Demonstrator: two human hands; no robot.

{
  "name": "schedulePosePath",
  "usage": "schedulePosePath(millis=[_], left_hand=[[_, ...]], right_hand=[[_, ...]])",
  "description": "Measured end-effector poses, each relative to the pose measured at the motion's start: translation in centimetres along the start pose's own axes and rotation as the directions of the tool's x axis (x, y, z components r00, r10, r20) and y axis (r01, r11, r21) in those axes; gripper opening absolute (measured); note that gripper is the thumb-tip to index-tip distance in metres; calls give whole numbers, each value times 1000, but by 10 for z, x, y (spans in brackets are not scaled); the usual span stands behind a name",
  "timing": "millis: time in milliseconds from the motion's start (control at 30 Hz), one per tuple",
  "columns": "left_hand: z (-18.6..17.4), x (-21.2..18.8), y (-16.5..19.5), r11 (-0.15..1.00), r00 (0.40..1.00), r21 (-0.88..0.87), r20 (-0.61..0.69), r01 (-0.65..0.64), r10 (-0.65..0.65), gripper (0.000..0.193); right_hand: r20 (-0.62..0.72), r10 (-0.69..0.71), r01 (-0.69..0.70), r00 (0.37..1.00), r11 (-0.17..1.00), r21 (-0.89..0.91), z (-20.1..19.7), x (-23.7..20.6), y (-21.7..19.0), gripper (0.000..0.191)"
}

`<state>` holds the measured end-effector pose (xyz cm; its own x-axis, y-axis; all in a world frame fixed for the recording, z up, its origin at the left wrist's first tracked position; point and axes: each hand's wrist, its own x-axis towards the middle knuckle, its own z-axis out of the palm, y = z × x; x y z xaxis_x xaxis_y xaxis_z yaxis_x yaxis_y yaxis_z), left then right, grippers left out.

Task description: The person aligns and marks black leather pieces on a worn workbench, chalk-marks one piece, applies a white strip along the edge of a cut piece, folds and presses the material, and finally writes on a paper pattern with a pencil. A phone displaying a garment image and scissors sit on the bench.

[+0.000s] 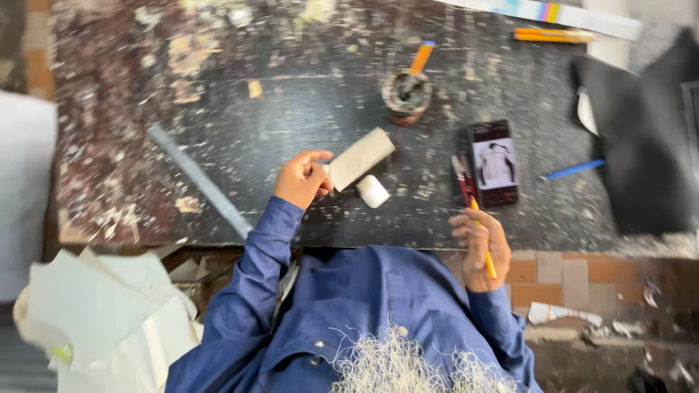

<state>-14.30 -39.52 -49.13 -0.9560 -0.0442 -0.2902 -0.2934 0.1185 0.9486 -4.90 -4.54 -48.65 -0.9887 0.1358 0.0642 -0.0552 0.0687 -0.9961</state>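
Note:
My left hand (301,179) pinches the near corner of a beige rectangular piece of material (361,157) and holds it tilted just above the dark, paint-spattered table (306,109). A small white block (373,191) lies right beside that piece. My right hand (479,244) is at the table's near edge, closed around a yellow pencil (483,242) that points up toward a phone (494,164) with a picture on its screen. Red-handled tools (461,179) lie just left of the phone.
A grey metal ruler (198,180) lies diagonally at the left. A round pot (406,93) with an orange-handled brush stands at the back. A blue pen (575,169) and black material (641,145) are at the right; yellow pencils (551,35) at the back; paper sheets (95,306) lower left.

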Motion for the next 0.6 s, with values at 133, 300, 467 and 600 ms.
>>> schedulePosePath(millis=[133, 300, 467, 600], left_hand=[[-42, -32, -44, 979, 948, -195, -294, 66, -122, 28], [-57, -65, -66, 958, 939, -286, -326, 10, -108, 27], [-94, -85, -36, 980, 967, 148, -196, -133, 161, 23], [-135, -95, -5, 761, 879, 514, -30, -395, 476, 18]], right_hand=[[188, -37, 11, 981, 991, 137, 28, 2, 5, 58], [319, 182, -172, 930, 983, -58, 89, 1, -6, 45], [372, 63, 55, 926, 953, -298, 162, 11, -35, 35], [323, 20, 112, 946, 916, -386, 211, 23, -50, 55]])
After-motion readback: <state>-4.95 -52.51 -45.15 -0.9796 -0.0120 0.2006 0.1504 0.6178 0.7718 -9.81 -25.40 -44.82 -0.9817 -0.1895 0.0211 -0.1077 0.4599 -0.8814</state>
